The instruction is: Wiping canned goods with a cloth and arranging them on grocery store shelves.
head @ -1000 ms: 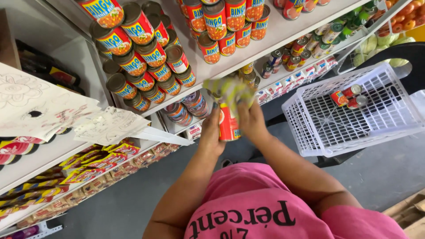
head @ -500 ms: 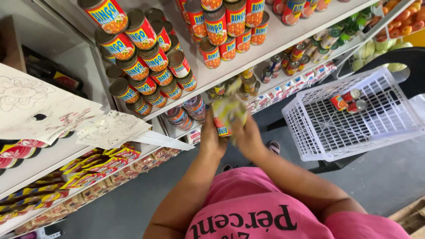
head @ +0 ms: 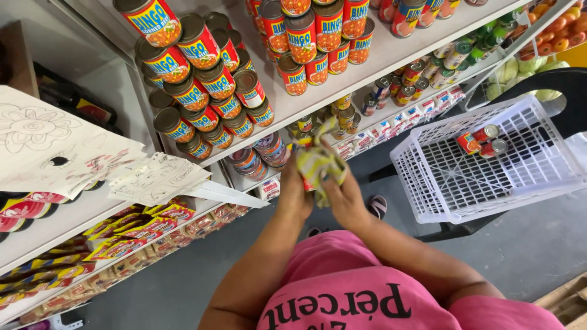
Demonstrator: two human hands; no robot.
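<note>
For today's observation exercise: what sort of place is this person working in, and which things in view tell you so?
Most likely a small grocery shop. Shelves carry stacked cans, a white basket holds three more, and both hands, left hand and right hand, wipe a can with a cloth.

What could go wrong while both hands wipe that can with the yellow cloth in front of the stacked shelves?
The cloth hides most of the can between the left hand and right hand, so it might slip. The stacked cans lie close above; a bump could topple them.
</note>
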